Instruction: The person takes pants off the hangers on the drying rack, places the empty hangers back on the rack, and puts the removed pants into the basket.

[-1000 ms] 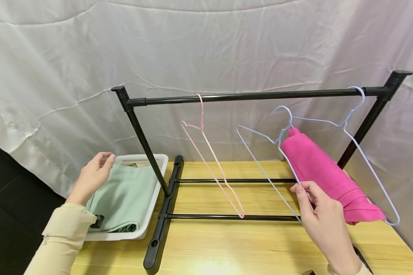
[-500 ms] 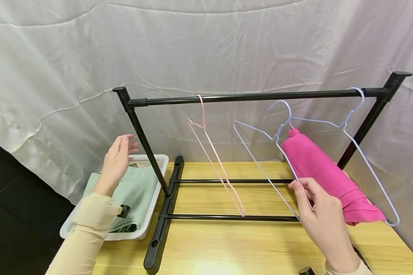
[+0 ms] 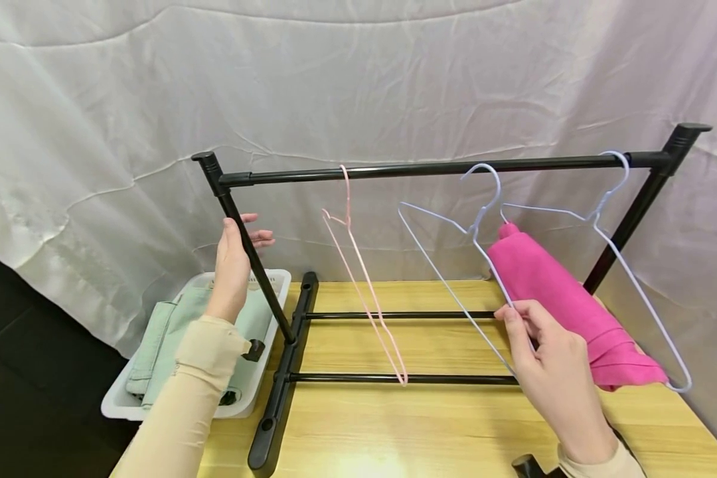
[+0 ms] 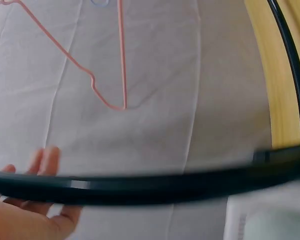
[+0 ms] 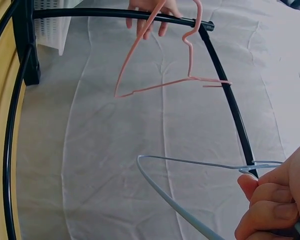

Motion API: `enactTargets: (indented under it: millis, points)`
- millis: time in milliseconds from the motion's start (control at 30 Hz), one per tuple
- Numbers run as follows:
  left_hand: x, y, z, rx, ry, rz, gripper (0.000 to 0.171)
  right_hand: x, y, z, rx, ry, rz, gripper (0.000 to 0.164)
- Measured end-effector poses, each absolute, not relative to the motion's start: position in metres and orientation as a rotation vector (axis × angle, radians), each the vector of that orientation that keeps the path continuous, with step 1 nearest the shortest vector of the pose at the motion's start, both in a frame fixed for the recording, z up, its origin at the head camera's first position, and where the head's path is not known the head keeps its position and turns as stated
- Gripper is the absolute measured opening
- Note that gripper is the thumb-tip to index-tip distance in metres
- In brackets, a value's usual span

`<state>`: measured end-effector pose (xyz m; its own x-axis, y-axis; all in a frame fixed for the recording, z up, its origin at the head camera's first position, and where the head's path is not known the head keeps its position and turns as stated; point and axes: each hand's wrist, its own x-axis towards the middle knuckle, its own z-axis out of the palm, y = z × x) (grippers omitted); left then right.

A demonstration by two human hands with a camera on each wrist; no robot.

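My right hand [image 3: 552,378] pinches the side of a light blue wire hanger [image 3: 480,218] between thumb and fingers. This hanger's hook overlaps the rack's top bar [image 3: 418,170] in the head view. In the right wrist view its thin frame [image 5: 165,195] runs out from my curled fingers. My left hand [image 3: 232,272] is at the rack's left post [image 3: 249,242], fingers loosely extended behind it. A pink hanger [image 3: 348,192] hangs from the bar between my hands. At the right end a second light blue hanger [image 3: 597,211] carries a folded bright pink cloth [image 3: 561,305].
A white basket [image 3: 283,282] with folded pale green cloth [image 3: 161,338] stands left of the rack, below my left forearm. The rack's black foot [image 3: 275,411] and two low rods cross the wooden table [image 3: 382,431]. A grey-white curtain hangs behind.
My left hand has moved right and up from over the basket to the left post. My right hand has raised the blue hanger slightly, its hook rising to the top bar.
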<state>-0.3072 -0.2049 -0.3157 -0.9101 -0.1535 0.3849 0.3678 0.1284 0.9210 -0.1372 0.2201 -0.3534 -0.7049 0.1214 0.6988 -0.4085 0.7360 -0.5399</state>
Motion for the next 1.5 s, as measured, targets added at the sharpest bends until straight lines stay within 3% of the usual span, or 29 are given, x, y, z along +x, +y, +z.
enactTargets:
  millis: [300,1000,1500]
  points:
    - [-0.316,-0.193,-0.326,-0.186,-1.767,-2.025,0.05,-0.143,0.215,-0.35,0.24,-2.157,0.909,0.012]
    - [-0.323,-0.187,-0.332,-0.136,-1.73,-1.935,0.05,-0.168,0.2,-0.324,0.22,-2.185,0.944,0.016]
    - [-0.324,-0.188,-0.334,-0.137,-1.729,-1.946,0.051,-0.182,0.18,-0.336,0.229,-2.273,0.941,0.014]
